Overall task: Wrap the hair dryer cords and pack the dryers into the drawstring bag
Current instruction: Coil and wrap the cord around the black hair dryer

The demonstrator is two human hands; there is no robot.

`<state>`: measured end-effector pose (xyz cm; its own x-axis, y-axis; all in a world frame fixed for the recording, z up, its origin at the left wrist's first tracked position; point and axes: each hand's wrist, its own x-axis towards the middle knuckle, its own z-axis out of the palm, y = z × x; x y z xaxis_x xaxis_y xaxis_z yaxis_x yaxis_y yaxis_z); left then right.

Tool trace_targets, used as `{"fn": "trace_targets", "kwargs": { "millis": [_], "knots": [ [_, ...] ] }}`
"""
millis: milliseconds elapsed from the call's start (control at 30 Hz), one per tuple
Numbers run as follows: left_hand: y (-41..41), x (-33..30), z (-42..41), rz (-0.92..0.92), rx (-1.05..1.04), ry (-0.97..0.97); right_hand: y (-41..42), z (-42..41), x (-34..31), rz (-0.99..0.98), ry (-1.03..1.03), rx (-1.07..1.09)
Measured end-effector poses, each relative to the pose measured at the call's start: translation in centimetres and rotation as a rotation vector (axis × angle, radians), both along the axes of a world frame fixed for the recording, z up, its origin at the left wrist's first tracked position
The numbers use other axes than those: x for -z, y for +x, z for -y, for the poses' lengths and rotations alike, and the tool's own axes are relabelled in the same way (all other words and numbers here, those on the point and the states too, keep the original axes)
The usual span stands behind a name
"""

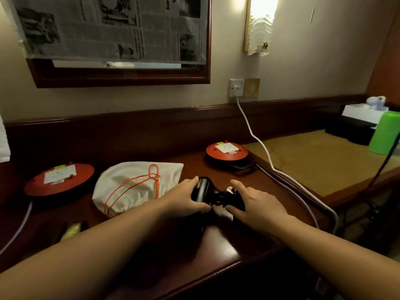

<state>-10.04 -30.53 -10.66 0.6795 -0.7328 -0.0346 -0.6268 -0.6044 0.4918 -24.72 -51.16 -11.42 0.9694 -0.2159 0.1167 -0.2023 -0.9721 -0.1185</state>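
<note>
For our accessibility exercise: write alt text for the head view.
Two hands, left hand and right hand, grip a black hair dryer on a dark wooden desk. A white drawstring bag with an orange cord lies to its left.

Newspaper (108, 27) over the mirror — fragment "bang" legible.

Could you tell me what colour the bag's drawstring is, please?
Orange drawstring, clearest in the head view.

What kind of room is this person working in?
Probably a hotel or guest room. A dark polished wooden desk runs along the wall under a wood-framed mirror covered with newspaper, beside a lit wall lamp, and both hands hold a black hair dryer.
</note>
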Motion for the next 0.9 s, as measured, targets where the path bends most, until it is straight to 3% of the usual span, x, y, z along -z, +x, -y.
{"fn": "trace_targets", "kwargs": {
  "millis": [233,500,667,900],
  "knots": [
    [1.4,1.0,1.2,-0.042,0.025,-0.025,-0.1,0.4,-0.2,-0.021,-0.143,-0.014],
    [1.7,1.5,2.5,0.139,0.044,-0.010,0.5,-0.3,0.8,-0.038,-0.157,-0.228],
    [0.6,2.0,0.3,0.231,0.009,0.036,1.6,-1.2,1.1,-0.040,-0.079,-0.115],
    [-0.3,1.5,-5.6,0.263,-0.094,0.060,4.0,-3.9,1.2,-0.080,-0.181,0.049]
  ]
}}
